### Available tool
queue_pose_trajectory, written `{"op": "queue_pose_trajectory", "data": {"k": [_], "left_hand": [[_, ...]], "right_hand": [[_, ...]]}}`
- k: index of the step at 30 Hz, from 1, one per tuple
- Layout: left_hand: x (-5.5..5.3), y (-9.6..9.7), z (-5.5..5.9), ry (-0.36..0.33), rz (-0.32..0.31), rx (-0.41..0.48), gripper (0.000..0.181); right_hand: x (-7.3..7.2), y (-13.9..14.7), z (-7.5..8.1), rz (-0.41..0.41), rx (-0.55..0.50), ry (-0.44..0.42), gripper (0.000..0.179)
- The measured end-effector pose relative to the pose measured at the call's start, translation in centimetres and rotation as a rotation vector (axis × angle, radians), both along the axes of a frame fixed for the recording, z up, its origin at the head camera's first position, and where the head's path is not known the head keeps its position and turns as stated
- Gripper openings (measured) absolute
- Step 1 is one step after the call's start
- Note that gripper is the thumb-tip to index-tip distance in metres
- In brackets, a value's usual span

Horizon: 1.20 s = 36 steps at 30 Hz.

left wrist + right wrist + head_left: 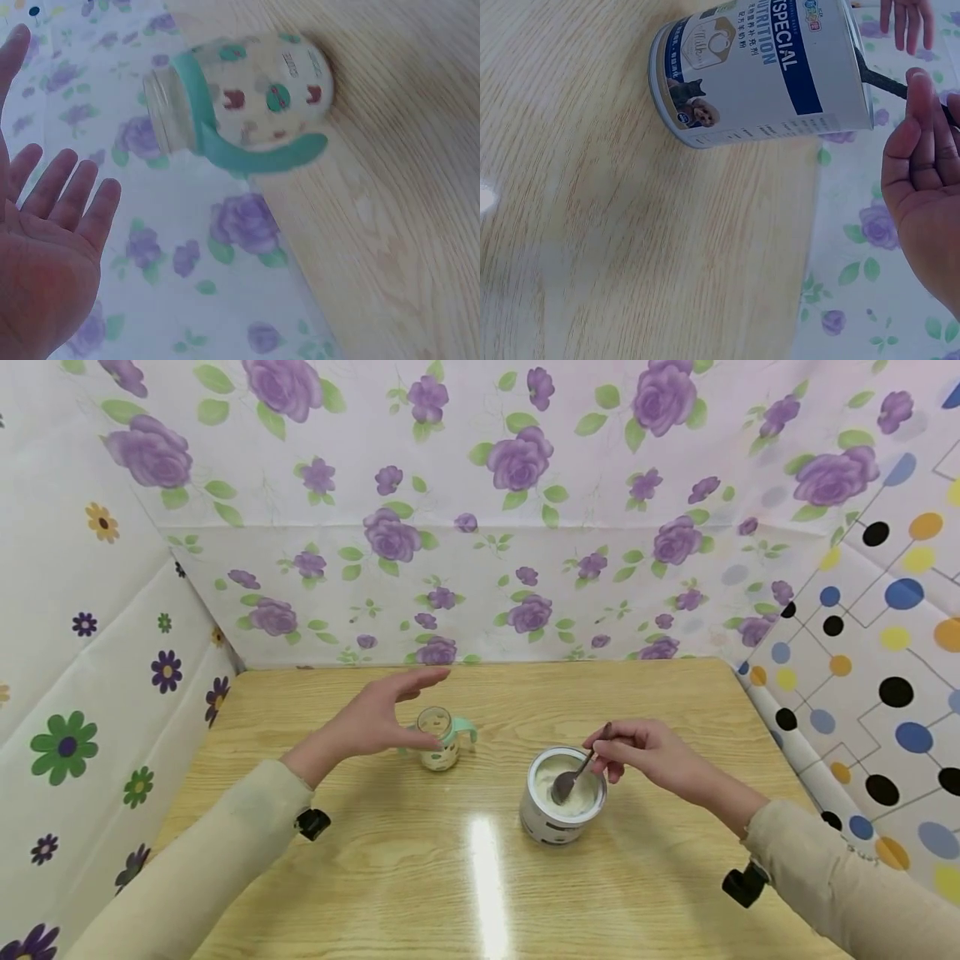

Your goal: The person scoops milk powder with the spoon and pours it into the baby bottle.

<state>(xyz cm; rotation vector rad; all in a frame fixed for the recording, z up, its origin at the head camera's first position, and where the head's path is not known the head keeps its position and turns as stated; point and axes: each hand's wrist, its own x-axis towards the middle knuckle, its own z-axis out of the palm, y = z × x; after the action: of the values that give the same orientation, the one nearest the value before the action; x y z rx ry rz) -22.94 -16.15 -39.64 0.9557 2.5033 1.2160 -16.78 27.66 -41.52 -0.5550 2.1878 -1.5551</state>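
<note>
In the head view my right hand (648, 756) pinches the handle of a dark metal spoon (577, 777). The spoon's bowl sits in pale powder (558, 768) inside an uncovered milk powder tin (551, 828). The right wrist view shows the tin's printed side (765, 75) and the handle rising past its rim to my fingers (922, 105). My left hand (378, 718) is spread with thumb and fingers apart, beside a clear baby bottle (438, 756) that has green handles. Its mouth is uncapped in the left wrist view, where the bottle (262, 90) stands apart from my fingers (67, 187).
Bottle and tin stand on a wood-grain table (420, 877), the bottle farther back and to the left. A purple-flowered cloth (480, 568) hangs behind the table. Patterned cloths border it at the left (112, 693) and the right (862, 693).
</note>
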Motion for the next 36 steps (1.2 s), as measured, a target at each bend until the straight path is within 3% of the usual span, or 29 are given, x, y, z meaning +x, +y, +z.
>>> {"op": "queue_pose_trajectory", "data": {"k": [5, 12, 25, 36], "left_hand": [[1.1, 2.7, 0.1, -0.03, -0.076, -0.038, 0.112], [2.8, 6.8, -1.6, -0.103, -0.162, -0.056, 0.124], [4.3, 11.7, -8.1, -0.238, -0.154, 0.153, 0.124], [5.2, 13.7, -10.7, -0.324, -0.153, 0.265, 0.109]], "right_hand": [[-0.1, 0.2, -0.2, -0.036, 0.034, 0.046, 0.029], [-0.2, 0.6, -0.5, -0.055, 0.036, 0.063, 0.027], [0.0, 0.9, -1.0, -0.072, 0.028, 0.067, 0.025], [0.0, 1.1, -0.7, -0.005, 0.028, 0.125, 0.022]]}}
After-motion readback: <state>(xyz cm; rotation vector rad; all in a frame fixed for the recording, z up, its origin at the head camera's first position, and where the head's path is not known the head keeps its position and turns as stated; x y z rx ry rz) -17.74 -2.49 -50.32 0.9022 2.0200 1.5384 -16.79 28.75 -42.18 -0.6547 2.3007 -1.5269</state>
